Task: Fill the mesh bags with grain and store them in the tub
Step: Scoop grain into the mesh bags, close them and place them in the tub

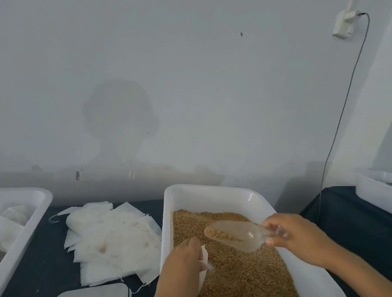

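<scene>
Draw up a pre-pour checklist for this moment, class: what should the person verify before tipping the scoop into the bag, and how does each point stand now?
1. Scoop loaded: ok, some grain lies in its bowl.
2. Right hand has a firm grip on the scoop handle: ok.
3. Left hand holds a mesh bag: ok, white fabric shows at its fingers.
4. Bag mouth open and facing up: cannot tell, the hand hides it.
5. Scoop lip over the bag mouth: not ok, the scoop is apart from the bag, up and to the right.
6. Spill would land in the grain tub: ok, both hands are over it.
</scene>
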`<state>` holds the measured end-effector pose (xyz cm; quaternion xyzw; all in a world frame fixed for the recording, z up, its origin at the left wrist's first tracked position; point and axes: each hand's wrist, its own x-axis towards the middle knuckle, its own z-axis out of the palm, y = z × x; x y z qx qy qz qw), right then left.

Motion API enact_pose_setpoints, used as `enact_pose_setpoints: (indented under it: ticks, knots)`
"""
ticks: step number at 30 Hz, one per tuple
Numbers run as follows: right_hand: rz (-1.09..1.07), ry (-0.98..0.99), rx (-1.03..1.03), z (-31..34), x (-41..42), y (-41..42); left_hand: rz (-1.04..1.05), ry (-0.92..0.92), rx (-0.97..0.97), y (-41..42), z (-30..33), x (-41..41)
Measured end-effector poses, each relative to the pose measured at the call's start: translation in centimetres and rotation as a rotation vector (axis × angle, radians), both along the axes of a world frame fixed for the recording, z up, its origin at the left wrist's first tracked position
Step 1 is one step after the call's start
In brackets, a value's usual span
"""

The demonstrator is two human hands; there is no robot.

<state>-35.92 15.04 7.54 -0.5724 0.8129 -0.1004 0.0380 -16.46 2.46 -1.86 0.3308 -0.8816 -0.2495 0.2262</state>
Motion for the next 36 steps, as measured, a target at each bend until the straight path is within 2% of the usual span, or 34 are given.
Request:
enact_pose_setpoints:
  ticks: [4, 11, 20, 24, 28, 31, 34, 36]
  knots:
    - [0.044, 0.17, 0.021, 1.2, 0.1, -0.1, 0.011, 0.06, 0.026, 0.1, 0.0, 0.2]
    - [0.143, 0.343, -0.002, 2.1, 1.5, -1.1, -0.031, 0.125, 0.044, 0.2, 0.0, 0.4]
    - [0.209, 0.542, 0.035, 2.9, 2.4, -1.4, -0.025, 0.116, 0.039, 0.2, 0.1, 0.3]
    - [0.157, 0.457, 0.069, 2.4, 2.1, -1.2, -0.027, 0.099, 0.012, 0.2, 0.1, 0.3]
    - [0.027, 0.195, 0.24, 1.2, 1.2, -0.9, -0.03, 0.019, -0.106, 0.3, -0.2, 0.3]
    - [-0.056, 0.008, 0.319, -0.8, 0.9, -1.1, -0.031, 0.04, -0.136, 0.3, -0.3, 0.3]
    - [-0.109, -0.053, 0.285, -3.6, 1.2, -2.1, -0.036, 0.094, -0.125, 0.5, -0.2, 0.4]
    - [-0.141, -0.027, 0.277, -5.4, 1.4, -2.8, -0.021, 0.152, -0.096, 0.5, 0.1, 0.6]
